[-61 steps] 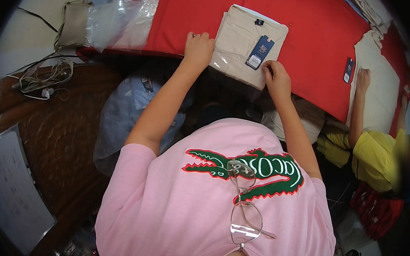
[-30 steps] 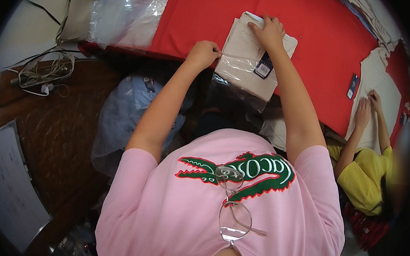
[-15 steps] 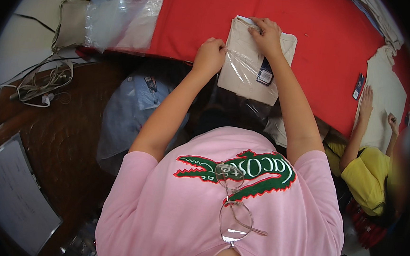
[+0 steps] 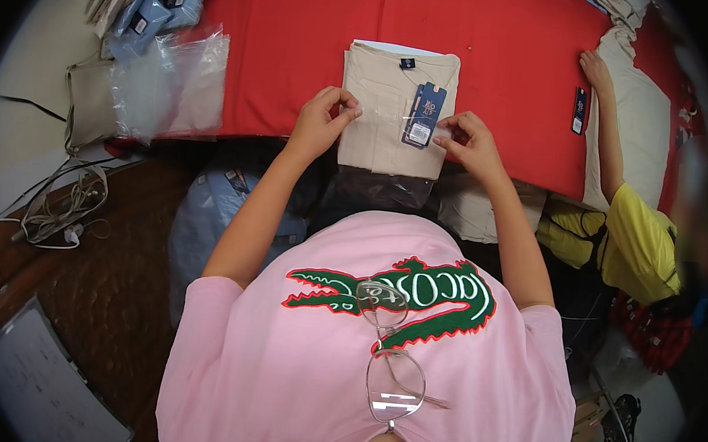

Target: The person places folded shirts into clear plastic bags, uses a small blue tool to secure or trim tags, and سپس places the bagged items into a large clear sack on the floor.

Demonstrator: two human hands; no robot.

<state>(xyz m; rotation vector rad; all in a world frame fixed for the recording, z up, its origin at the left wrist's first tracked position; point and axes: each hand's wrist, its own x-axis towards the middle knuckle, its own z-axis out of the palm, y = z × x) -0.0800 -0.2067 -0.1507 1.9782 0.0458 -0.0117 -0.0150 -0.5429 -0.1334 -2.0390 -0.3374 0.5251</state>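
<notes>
Now that right hand is off top of folded shirt, it and left hand pinch clear bag at both sides, fingertips nearly together.

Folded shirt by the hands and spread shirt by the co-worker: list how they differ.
The folded shirt is a compact rectangle; the spread shirt lies opened out.
Dark tags lie on top of the folded shirt; the spread shirt has a single tag beside it.
Shared: both are pale beige and lie on the red cloth.
</notes>
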